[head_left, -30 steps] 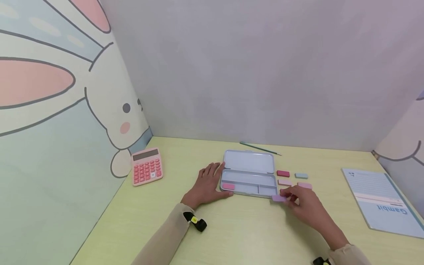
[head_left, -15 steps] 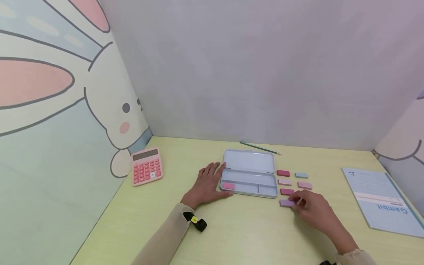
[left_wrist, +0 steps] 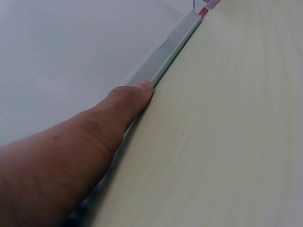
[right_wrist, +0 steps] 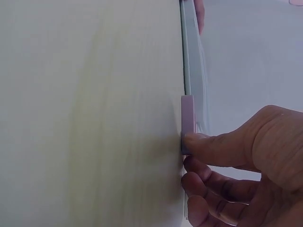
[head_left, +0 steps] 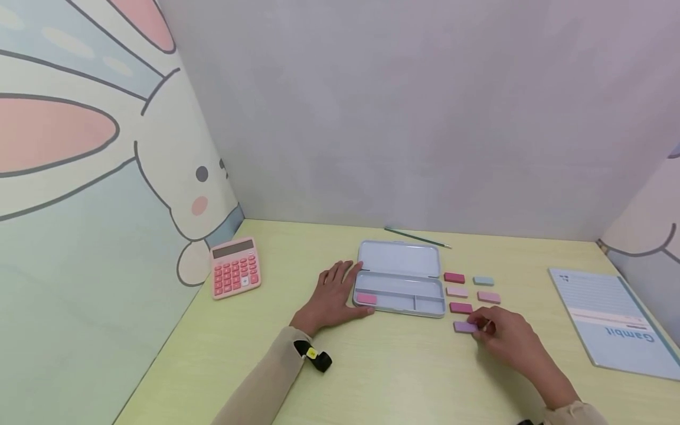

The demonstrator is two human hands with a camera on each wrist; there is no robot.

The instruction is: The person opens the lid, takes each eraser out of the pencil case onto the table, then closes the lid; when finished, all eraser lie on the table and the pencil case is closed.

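A pale blue pencil case (head_left: 398, 260) lies with its lid folded back, one pink eraser (head_left: 366, 298) in its front left compartment. My left hand (head_left: 329, 298) rests at its left side, fingers spread along the edge and the thumb (left_wrist: 137, 90) touching the front wall. To the right of the case my right hand (head_left: 507, 339) pinches a purple eraser (head_left: 464, 327) between thumb and fingers. In the right wrist view this eraser (right_wrist: 188, 111) overlaps the case's near edge. Just behind it lies a dark pink eraser (head_left: 460, 307).
More erasers in dark red (head_left: 454, 277), light pink (head_left: 457, 291), pink (head_left: 489, 297) and light blue (head_left: 483, 281) lie right of the case. A green pencil (head_left: 417, 237) lies behind it. A pink calculator (head_left: 236, 268) is at left, a blue notepad (head_left: 616, 324) at right.
My right hand has moved the purple eraser right and nearer, from the case's front right corner to just in front of the dark pink eraser. My left hand has stayed in place.
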